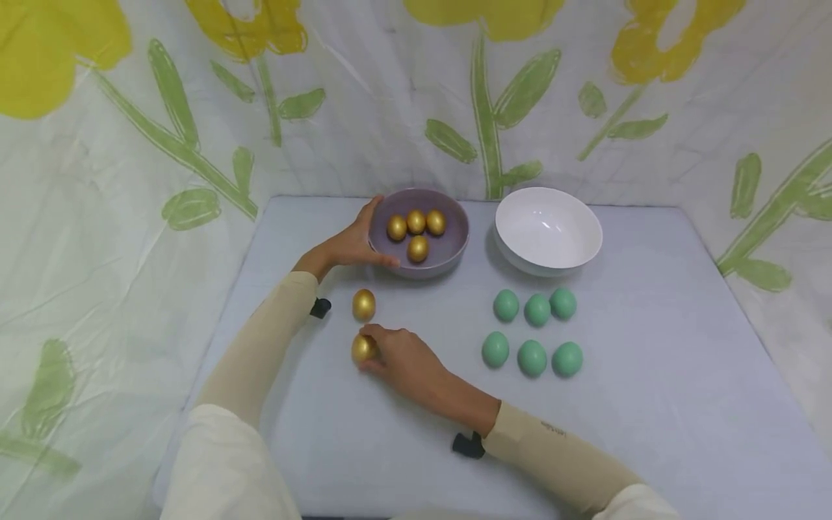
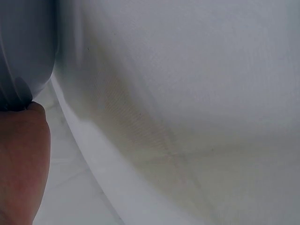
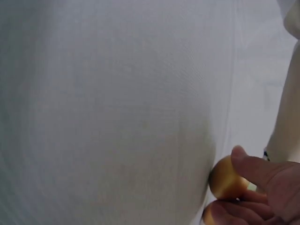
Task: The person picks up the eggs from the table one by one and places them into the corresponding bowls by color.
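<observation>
A purple bowl [image 1: 442,251] stands at the back of the table with several golden eggs [image 1: 418,249] inside. My left hand [image 1: 351,243] grips its left side, thumb along the front and fingers toward the back. In the left wrist view, part of that hand [image 2: 23,159] touches the bowl's outer wall [image 2: 28,51]. Nearer the front, my right hand [image 1: 412,365] holds a golden egg [image 1: 362,349] between thumb and fingers; the right wrist view shows the thumb over this egg [image 3: 226,180]. Another golden egg [image 1: 364,305] lies just behind it on the table.
A white bowl [image 1: 549,227] with nothing in it stands right of the purple one. In front of it lie two rows of green eggs [image 1: 532,358]. A flowered curtain [image 1: 377,123] hangs behind the pale table [image 1: 650,404].
</observation>
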`<state>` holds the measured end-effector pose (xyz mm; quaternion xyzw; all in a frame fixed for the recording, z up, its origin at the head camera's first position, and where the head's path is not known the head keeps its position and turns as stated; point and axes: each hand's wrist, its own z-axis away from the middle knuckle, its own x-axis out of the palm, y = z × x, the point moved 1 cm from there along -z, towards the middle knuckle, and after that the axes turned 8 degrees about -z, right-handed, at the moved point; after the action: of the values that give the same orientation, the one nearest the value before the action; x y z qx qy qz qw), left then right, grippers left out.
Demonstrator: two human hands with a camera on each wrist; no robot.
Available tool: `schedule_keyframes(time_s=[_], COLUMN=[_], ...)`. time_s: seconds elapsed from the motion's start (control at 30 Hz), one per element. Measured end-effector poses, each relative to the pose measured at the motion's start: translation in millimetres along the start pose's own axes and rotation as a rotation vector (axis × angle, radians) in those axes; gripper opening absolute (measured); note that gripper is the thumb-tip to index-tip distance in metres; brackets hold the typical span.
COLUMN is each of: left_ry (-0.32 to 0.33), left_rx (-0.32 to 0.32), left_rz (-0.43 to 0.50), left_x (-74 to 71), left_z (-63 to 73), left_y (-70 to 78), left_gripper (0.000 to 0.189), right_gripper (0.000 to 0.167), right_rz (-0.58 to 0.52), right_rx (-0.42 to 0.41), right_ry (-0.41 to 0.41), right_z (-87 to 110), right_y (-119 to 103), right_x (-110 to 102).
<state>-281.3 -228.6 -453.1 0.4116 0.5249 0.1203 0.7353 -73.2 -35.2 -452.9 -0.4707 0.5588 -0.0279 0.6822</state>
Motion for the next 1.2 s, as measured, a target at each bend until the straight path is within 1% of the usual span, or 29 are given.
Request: schedule_keyframes(time_s=[0.07, 0.2, 0.27, 0.33, 0.47, 0.57, 0.7, 0.77, 0.87, 0.97, 1.07, 1.2], left_ry=[0.004, 0.006, 0.004, 0.000, 0.005, 0.010, 0.012, 0.007, -0.007, -0.007, -0.003, 0.003], left_rx=[-0.003, -0.007, -0.010, -0.013, -0.005, 0.015, 0.031, 0.026, 0.003, -0.007, 0.000, 0.008], left_rz=[-0.007, 0.001, 0.004, 0.005, -0.002, -0.001, 0.001, -0.001, 0.002, -0.002, 0.006, 0.015], left_x=[-0.4, 0.2, 1.5, 2.4, 2.4, 1.5, 0.3, 0.3, 0.0, 0.1, 0.6, 0.7], left_z=[-0.1, 2.4, 3.0, 3.3, 2.4, 2.1, 1.1, 1.1, 2.1, 2.8, 2.3, 1.0], left_y=[-0.5, 0.7, 1.2, 2.1, 1.7, 1.0, 0.3, 1.2, 2.4, 3.5, 4.1, 2.6], left_gripper=[0.147, 0.148, 0.147, 0.147, 0.144, 0.144, 0.146, 0.146, 0.146, 0.147, 0.148, 0.149], right_gripper=[0.048, 0.053, 0.054, 0.054, 0.052, 0.052, 0.049, 0.049, 0.051, 0.055, 0.056, 0.056], right_rz=[-0.016, -0.039, -0.062, -0.094, -0.145, -0.139, -0.090, -0.062, -0.012, 0.043, 0.102, 0.128], right_rx=[0.012, 0.002, -0.005, -0.009, -0.032, -0.074, -0.132, -0.127, -0.087, -0.031, 0.050, 0.160], right_ry=[-0.012, -0.031, -0.030, -0.023, 0.016, 0.075, 0.172, 0.211, 0.246, 0.246, 0.212, 0.143], right_z=[-1.5, -3.1, -2.3, -1.8, -3.8, -9.2, -20.7, -27.4, -39.8, -53.8, -65.6, -78.3], right_y=[1, 7, 9, 11, 12, 13, 14, 17, 25, 37, 52, 69], right_x=[-1, -4, -10, -20, -53, -82, -122, -140, -161, -174, -179, -179])
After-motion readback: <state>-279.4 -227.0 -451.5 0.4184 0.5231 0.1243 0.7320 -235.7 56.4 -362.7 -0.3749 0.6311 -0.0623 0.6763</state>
